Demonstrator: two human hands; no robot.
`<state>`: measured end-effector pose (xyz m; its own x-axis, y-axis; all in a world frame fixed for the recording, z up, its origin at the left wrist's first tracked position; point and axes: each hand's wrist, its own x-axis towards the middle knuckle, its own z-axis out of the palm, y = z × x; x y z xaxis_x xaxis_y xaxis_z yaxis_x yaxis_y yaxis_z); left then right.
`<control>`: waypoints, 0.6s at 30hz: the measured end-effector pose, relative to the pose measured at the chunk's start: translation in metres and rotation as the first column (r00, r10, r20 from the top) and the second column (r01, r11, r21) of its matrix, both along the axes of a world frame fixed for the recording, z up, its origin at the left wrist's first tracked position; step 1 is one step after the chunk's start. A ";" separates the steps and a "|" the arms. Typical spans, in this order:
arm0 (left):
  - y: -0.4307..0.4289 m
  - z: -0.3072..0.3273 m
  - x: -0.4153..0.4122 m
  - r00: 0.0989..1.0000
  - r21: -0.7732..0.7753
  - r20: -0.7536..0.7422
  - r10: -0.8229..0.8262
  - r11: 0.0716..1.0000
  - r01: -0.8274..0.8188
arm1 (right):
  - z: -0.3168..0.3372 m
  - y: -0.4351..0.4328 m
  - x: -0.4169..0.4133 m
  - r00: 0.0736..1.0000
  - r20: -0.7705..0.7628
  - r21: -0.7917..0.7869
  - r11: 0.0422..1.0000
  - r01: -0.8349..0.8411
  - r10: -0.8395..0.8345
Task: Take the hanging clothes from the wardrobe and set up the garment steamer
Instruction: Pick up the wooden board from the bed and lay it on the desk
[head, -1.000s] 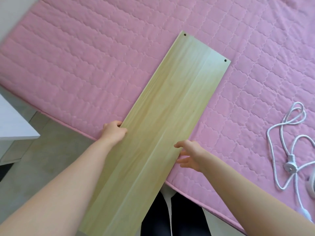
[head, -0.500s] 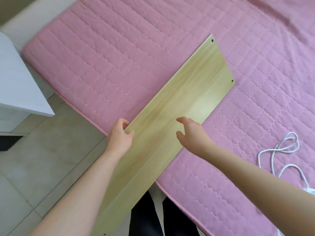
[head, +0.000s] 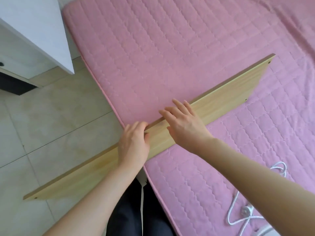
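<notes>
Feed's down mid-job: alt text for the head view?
A wooden board lies partly on a pink mattress, its near end over the floor; the left hand grips its edge, the right hand rests flat on it. A white cord lies on the mattress.

We count one wooden board (head: 238,89); two hands on it, left hand (head: 133,145) and right hand (head: 185,126); one pink mattress (head: 170,57) beneath it; one white cord (head: 246,210) to its right; one white cabinet (head: 34,31) to its left.

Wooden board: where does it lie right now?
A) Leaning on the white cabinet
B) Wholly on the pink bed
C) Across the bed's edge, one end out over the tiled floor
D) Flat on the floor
C: the wooden board crosses the edge of the pink bed, its near end out over the tiled floor. The left hand grips its edge and the right hand lies flat on it.
</notes>
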<state>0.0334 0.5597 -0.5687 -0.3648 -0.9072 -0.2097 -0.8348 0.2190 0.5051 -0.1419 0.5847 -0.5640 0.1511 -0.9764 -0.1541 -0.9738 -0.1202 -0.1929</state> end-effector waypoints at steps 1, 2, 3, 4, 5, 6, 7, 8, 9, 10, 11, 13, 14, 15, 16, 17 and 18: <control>0.006 -0.001 0.000 1.000 -0.024 -0.011 -0.009 1.000 0.009 | -0.002 0.003 -0.002 0.999 -0.036 -0.026 0.999 -0.025 0.024; 0.010 -0.001 0.002 1.000 -0.041 -0.017 -0.010 0.999 0.010 | -0.002 0.005 -0.003 0.997 -0.066 -0.049 0.998 -0.045 0.041; 0.014 -0.002 0.001 1.000 -0.052 -0.021 -0.014 0.999 0.013 | -0.001 0.007 -0.005 0.995 -0.091 -0.065 0.996 -0.053 0.047; 0.017 -0.002 0.001 1.000 -0.056 -0.022 -0.020 0.998 0.019 | -0.001 0.010 -0.007 0.993 -0.111 -0.070 0.996 -0.058 0.050; 0.020 -0.001 0.001 0.999 -0.058 -0.025 -0.023 0.998 0.021 | 0.000 0.011 -0.008 0.990 -0.129 -0.069 0.995 -0.067 0.058; 0.022 0.000 0.002 0.999 -0.054 -0.026 -0.026 0.998 0.024 | 0.002 0.013 -0.009 0.986 -0.151 -0.064 0.995 -0.079 0.068; 0.025 0.002 0.002 0.999 -0.049 -0.028 -0.028 0.998 0.026 | 0.005 0.014 -0.010 0.981 -0.175 -0.058 0.994 -0.089 0.078; 0.027 0.003 0.003 0.999 -0.043 -0.028 -0.028 0.999 0.027 | 0.008 0.015 -0.010 0.977 -0.196 -0.052 0.994 -0.098 0.086; 0.028 0.006 0.004 0.999 -0.037 -0.024 -0.029 0.999 0.029 | 0.012 0.016 -0.010 0.973 -0.211 -0.046 0.994 -0.103 0.091; 0.030 0.008 0.004 0.999 -0.028 -0.019 -0.031 0.999 0.031 | 0.015 0.017 -0.011 0.971 -0.221 -0.038 0.994 -0.105 0.094; 0.032 0.010 0.004 0.999 -0.020 -0.014 -0.033 0.999 0.033 | 0.019 0.018 -0.010 0.969 -0.230 -0.026 0.994 -0.102 0.094; 0.036 0.018 0.005 0.999 -0.007 0.004 -0.038 0.999 0.038 | 0.027 0.021 -0.009 0.967 -0.238 0.000 0.995 -0.095 0.093; 0.039 0.022 0.006 0.999 -0.001 0.012 -0.041 0.999 0.041 | 0.031 0.023 -0.008 0.968 -0.231 0.011 0.995 -0.098 0.098; 0.042 0.028 0.008 0.999 0.002 0.016 -0.044 0.999 0.044 | 0.035 0.025 -0.008 0.971 -0.216 0.019 0.994 -0.105 0.107; 0.046 0.033 0.011 0.999 -0.001 0.016 -0.045 0.999 0.045 | 0.039 0.028 -0.006 0.973 -0.198 0.026 0.993 -0.118 0.120; 0.049 0.040 0.015 0.999 -0.006 0.015 -0.043 0.999 0.043 | 0.044 0.032 -0.004 0.974 -0.179 0.031 0.991 -0.132 0.135; 0.053 0.047 0.020 0.999 -0.012 0.017 -0.036 0.999 0.036 | 0.050 0.035 -0.001 0.976 -0.161 0.034 0.989 -0.144 0.148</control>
